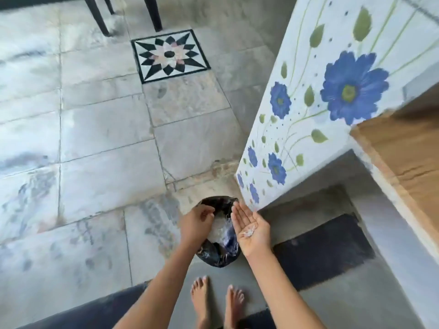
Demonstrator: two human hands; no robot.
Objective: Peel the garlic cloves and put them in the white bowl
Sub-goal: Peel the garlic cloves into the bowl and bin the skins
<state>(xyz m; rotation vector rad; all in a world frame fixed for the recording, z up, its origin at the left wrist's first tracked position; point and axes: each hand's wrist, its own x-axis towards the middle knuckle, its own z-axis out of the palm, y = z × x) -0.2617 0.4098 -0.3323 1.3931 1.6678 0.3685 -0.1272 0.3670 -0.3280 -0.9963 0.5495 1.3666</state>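
two hands over bin (215,255). right hand (252,223) flat, palm up, peel scraps (247,231) on it. left hand (196,223) curled, contents unclear.

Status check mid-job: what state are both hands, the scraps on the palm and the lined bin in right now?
left hand: over the bin, fingers curled; whether it pinches anything is unclear.
right hand: palm up, fingers straight, at the bin's right edge.
peel scraps: thin and pale, lying loose on the right palm.
bin: on the floor, uncovered, lined with a black bag, pale material inside.
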